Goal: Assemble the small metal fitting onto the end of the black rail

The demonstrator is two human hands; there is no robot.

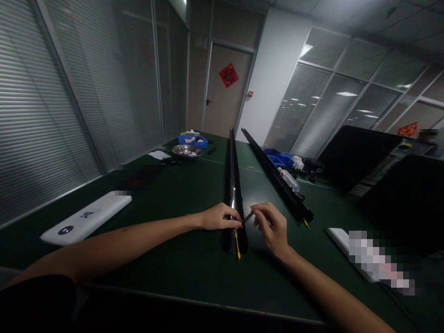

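A long black rail (233, 171) lies lengthwise on the green table, with a short yellow cable (237, 245) coming out at its near end. My left hand (220, 217) rests across the rail near that end, its fingers closed around the rail's edge. Just right of the rail, my right hand (272, 226) pinches a thin grey tool (248, 216), whose tip reaches the rail beside my left fingertips. What the tip touches is too small to make out.
A second black rail (274, 175) lies to the right, near a plastic bottle (288, 179) and blue bins (279, 158). Further back on the left are a metal bowl (188, 151) and a blue tray (193, 140). White panels lie left (90, 217) and right (352, 254).
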